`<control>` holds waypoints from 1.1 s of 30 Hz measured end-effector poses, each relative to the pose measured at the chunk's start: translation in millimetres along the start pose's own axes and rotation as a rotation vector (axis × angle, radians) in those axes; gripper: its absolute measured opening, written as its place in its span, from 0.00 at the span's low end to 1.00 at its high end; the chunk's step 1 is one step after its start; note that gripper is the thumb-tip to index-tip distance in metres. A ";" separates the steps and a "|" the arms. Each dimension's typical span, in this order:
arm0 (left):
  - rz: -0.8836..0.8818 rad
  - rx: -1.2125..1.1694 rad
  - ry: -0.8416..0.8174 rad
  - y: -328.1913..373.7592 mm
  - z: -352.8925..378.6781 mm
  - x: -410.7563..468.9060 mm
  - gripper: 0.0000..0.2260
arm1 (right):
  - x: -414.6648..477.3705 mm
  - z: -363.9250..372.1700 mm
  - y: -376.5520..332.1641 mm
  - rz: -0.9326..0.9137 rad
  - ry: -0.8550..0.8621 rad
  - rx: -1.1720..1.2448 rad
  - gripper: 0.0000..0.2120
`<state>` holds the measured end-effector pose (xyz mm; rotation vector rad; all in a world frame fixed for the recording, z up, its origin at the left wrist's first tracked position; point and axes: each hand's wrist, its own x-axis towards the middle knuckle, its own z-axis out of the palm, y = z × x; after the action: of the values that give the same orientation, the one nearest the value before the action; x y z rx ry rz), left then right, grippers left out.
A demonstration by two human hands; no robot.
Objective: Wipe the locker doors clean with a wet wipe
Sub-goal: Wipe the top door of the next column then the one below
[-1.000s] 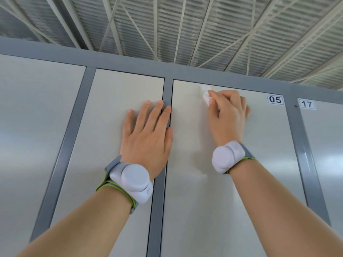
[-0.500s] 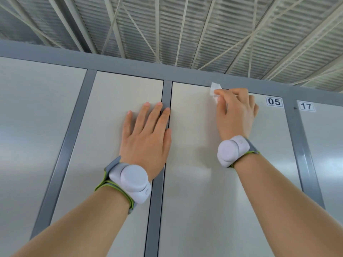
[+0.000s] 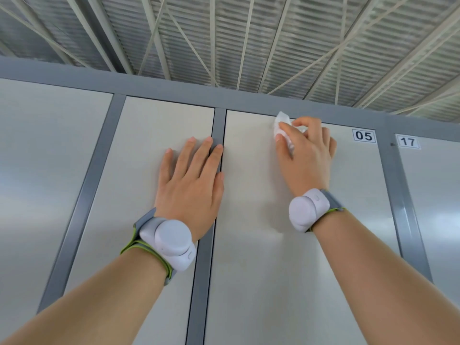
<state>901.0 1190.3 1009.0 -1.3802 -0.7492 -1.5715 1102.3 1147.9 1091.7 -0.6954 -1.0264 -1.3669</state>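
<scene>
Head view: right hand (image 3: 307, 160) pinches wet wipe (image 3: 281, 125) (against door 05 (image 3: 286, 220))

This is a locker room in an industrial-type hall. Pale grey flat locker doors (image 3: 286, 257) in a dark grey metal frame (image 3: 202, 282) fill the lower picture, with number labels "05" (image 3: 364, 135) and "17" (image 3: 408, 141) at the upper right. A corrugated metal roof (image 3: 281, 28) with steel trusses (image 3: 213, 46) runs across the top.

We see smooth, faintly glossy pale locker doors (image 3: 286, 245) in matt grey metal framing (image 3: 219, 125), a soft crumpled white wet wipe (image 3: 281, 125), smooth matt plastic wrist devices (image 3: 171, 241) on cloth straps, and corrugated metal ceiling (image 3: 224, 33)
</scene>
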 end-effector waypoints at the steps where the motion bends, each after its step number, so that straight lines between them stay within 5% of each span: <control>1: 0.001 -0.001 0.006 0.0 -0.3 0.3 0.22 | 1.1 -0.6 3.7 0.046 0.002 -0.013 0.11; 9: 0.094 -0.015 0.006 2.7 1.2 3.2 0.23 | -0.1 1.0 8.8 0.052 0.057 -0.038 0.10; 17: -0.143 -0.176 -0.011 38.2 4.2 7.2 0.25 | -16.1 -6.0 -8.8 -0.215 -0.056 0.098 0.09; 26: -0.024 -0.032 0.056 59.8 16.7 5.9 0.25 | -6.6 -12.3 34.2 0.092 0.044 -0.014 0.10; 33: 0.005 -0.006 0.041 58.7 14.8 6.3 0.23 | -19.4 -16.3 11.0 -0.148 -0.065 0.016 0.18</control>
<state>960.4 1177.0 1011.5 -1.3494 -0.7164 -1.5948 1117.9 1143.5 1069.2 -0.6658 -1.1578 -1.4700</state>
